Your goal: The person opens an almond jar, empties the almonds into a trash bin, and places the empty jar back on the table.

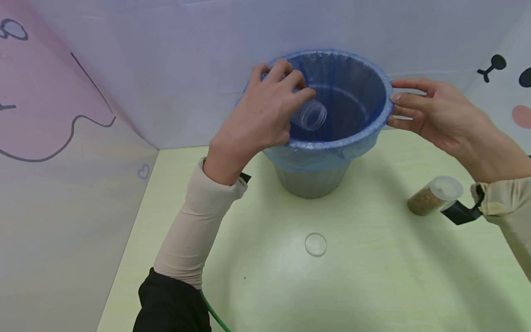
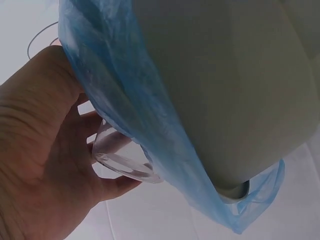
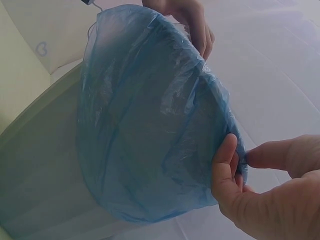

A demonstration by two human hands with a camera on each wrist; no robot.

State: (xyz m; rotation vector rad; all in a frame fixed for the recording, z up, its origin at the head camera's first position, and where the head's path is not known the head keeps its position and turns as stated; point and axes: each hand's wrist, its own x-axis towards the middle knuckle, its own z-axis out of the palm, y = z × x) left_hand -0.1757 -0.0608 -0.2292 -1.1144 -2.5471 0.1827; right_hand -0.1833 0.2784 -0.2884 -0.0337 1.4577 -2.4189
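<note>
My left hand (image 1: 259,122) grips a clear empty jar (image 1: 310,115), tipped mouth-down over the bin (image 1: 315,182) lined with a blue bag (image 1: 352,92). My right hand (image 1: 435,115) pinches the bag at the rim. On the table (image 1: 373,286) lie a lid (image 1: 315,244) and a grain-filled jar (image 1: 433,196) on its side.

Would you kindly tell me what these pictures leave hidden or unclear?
- Bin floor: head view, hidden by near rim and liner.
- Clear jar contents: too transparent to tell; left hand covers part.
- Right hand palm: head view, turned away.
- Capped jar base: too small.
</note>
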